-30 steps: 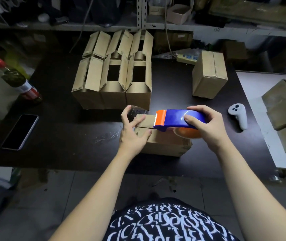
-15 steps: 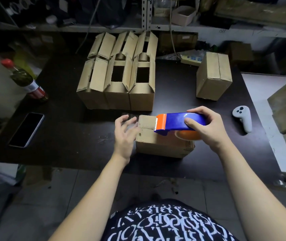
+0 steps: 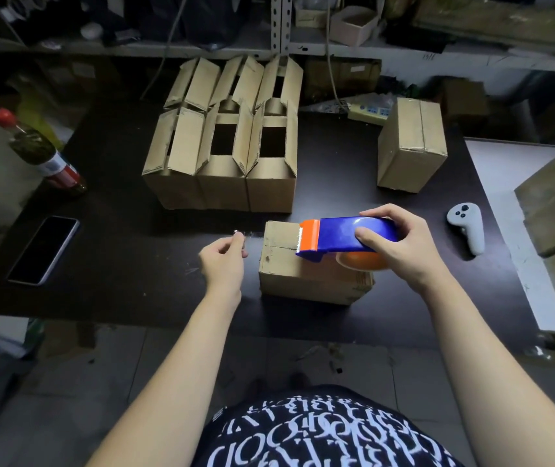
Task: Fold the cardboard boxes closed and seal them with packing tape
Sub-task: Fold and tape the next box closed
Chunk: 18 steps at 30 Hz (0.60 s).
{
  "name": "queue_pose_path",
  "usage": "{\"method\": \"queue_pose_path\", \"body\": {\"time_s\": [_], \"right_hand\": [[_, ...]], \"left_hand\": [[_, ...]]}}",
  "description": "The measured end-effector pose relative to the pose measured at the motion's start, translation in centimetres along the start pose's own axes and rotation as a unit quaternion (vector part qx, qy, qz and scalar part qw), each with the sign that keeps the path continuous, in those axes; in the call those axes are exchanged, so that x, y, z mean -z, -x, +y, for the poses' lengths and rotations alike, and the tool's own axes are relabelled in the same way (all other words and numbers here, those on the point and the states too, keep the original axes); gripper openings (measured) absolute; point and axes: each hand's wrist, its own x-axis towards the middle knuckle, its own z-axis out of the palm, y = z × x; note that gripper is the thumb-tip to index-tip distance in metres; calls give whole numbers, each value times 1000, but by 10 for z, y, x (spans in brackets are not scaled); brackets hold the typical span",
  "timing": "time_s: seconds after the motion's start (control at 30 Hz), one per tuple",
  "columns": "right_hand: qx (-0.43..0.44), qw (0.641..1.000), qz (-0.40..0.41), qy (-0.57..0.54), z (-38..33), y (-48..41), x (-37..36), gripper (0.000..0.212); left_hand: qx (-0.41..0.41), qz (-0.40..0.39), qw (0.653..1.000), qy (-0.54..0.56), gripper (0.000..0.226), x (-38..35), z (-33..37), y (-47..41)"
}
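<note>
Closed cardboard box (image 3: 303, 278), centre frame on the dark table (image 3: 128, 251); blue-and-orange tape dispenser (image 3: 343, 235) lies on its top, orange blade end over the flap seam. Right hand (image 3: 404, 251): fingers curled round the dispenser's body, thumb on its near side. Left hand (image 3: 222, 264): just left of the box, not touching it, fingers curled, thumb and forefinger meeting at a faint glint; whether tape is pinched cannot be told.

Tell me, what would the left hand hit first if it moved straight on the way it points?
Probably the front of the open box just beyond it, across some table; depth is unclear.
</note>
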Motion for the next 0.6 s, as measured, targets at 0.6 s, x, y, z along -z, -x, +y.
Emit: {"method": "queue_pose_path", "body": {"time_s": [0.6], "right_hand": [[0, 1000, 14, 20, -6, 3, -3, 30]], "left_hand": [[-191, -206, 955, -98, 44, -8, 8, 4]]}}
